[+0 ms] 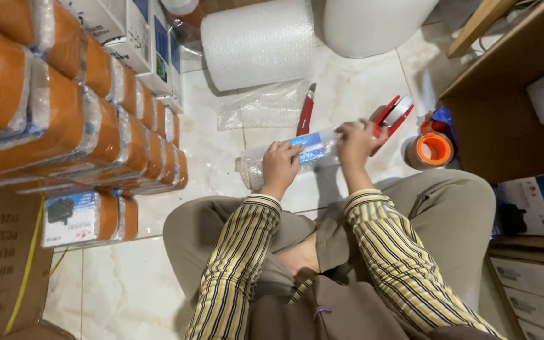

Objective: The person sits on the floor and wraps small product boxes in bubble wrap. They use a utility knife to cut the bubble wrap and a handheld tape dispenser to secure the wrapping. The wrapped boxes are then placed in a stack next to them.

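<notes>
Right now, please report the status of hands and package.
Left hand presses wrapped box. Right hand holds tape dispenser at its end. Red cutter lies behind.

Pale marble floor tiles (127, 283), brown cabinet (505, 119)

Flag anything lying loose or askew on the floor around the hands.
A red utility knife lies loose on the tiles, partly on a crumpled bubble-wrap sheet. Nothing spilled or visibly damaged. Left hand holds a wrapped box; right hand holds a red tape dispenser.
</notes>
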